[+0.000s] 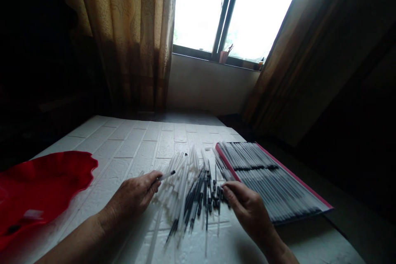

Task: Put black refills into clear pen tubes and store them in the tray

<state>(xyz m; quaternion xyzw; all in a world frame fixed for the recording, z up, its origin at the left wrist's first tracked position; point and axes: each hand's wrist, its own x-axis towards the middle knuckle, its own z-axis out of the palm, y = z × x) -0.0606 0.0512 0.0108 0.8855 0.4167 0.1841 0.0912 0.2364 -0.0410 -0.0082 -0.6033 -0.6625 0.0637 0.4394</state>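
Left hand point(139, 192): thumb and fingers closed on a slim translucent plastic tube with a black end point(167, 175). Right hand point(249, 204): thumb and forefinger pinched together; I cannot tell whether they grip anything. Between the hands, whitish plastic tubes point(183, 177) and slim black-and-clear sticks point(198, 194) lie heaped on the white brick-patterned tabletop point(123, 152). Just beside the right hand: a pink-edged box point(228, 162) of clear, dark-ended sticks in two rows. Any lettering is too small to read.

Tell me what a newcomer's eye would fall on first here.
Probably the bright window at the top, between curtains, then the red dish at the left. Next, the pile of loose tubes in the lower middle, with the left hand holding a dark-tipped tube and the right hand near the pink-edged box.
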